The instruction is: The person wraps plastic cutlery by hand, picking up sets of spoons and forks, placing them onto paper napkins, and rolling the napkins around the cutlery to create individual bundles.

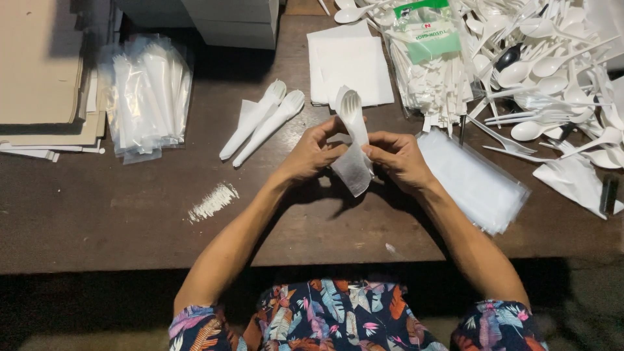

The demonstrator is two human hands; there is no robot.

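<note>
On the table (130, 221), near its middle, the left hand (313, 155) and right hand (398, 158) meet around a cutlery set (352, 117) part-wrapped in a napkin (354, 170). Left of the hands lie two wrapped sets (260, 123); farther left sits a pile of bagged sets (146, 94), with cardboard sheets (42, 71) at the left edge. Behind the hands lies a stack of napkins (351, 68). Right of it is a bag of toothpicks (432, 62), then a heap of loose cutlery (552, 65). Just right of the right hand lies a stack of plastic sleeves (478, 185).

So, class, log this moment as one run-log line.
left hand: holds napkin | right hand: holds napkin around fork and spoon | two wrapped sets beside, on table
</note>
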